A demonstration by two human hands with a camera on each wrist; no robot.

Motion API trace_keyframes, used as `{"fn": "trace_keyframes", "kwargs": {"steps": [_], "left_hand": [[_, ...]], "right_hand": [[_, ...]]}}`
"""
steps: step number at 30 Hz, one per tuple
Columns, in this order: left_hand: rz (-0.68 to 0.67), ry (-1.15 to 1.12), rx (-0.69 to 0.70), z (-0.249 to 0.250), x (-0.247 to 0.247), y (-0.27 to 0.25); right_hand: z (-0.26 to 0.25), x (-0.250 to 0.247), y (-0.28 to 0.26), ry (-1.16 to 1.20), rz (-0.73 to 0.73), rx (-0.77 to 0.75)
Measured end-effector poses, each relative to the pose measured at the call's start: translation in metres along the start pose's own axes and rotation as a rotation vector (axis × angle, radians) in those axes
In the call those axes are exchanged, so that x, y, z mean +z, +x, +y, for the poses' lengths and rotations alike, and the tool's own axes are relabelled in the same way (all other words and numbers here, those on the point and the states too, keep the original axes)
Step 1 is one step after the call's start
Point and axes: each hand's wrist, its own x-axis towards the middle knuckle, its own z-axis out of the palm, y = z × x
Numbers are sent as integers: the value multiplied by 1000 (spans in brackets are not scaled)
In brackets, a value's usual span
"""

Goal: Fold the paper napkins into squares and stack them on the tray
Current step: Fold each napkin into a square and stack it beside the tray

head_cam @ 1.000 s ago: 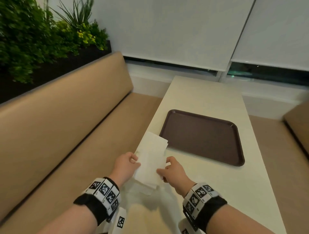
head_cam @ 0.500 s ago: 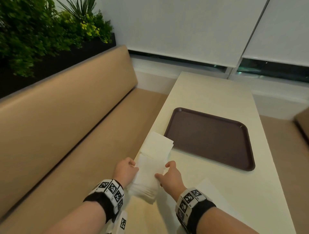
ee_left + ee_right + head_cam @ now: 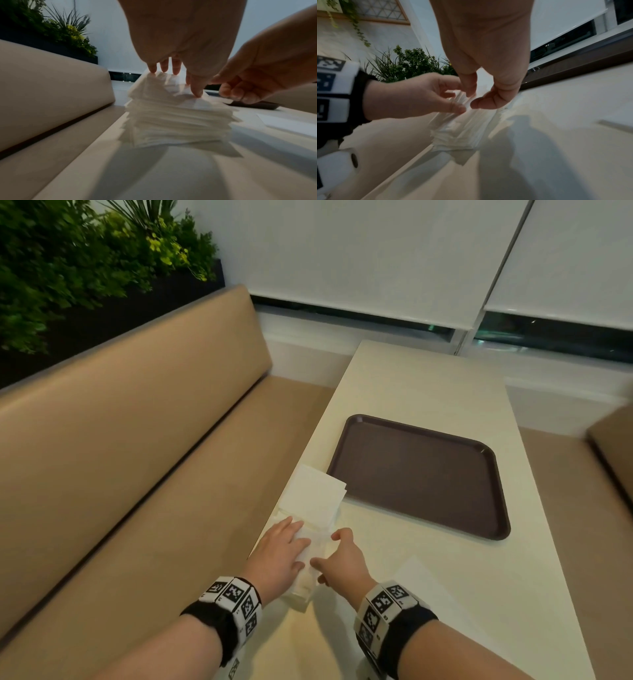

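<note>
A pale tabletop (image 3: 428, 392) beside a tan bench carries the napkin pile (image 3: 310, 522). Left hand (image 3: 279, 556) presses flat-fingered on top; right hand (image 3: 342, 559) pinches a sheet's edge. Next: peel one free (tray (image 3: 493, 522) beyond the fingertips, bare).

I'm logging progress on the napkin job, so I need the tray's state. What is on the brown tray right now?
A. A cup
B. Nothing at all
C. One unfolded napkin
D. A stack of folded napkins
B: the brown tray shows only its bare surface, while the napkin stack sits on the table beside it, under the left hand and right hand.
</note>
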Motion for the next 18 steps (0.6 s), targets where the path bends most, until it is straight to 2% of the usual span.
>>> {"fn": "trace_keyframes", "kwargs": {"steps": [6,10,12,15,18], "left_hand": [[-118,59,20,-10,6,2],[-207,73,32,-17,10,4],[-254,75,29,-18,10,4],[-260,51,40,-18,5,4],[-215,27,37,-17,4,0]], "right_hand": [[22,-53,-1,-94,167,-7],[62,-107,1,-330,331,66],[87,-128,-1,-491,339,206],[112,-146,-9,-700,265,414],[122,-149,-14,-749,257,416]]}}
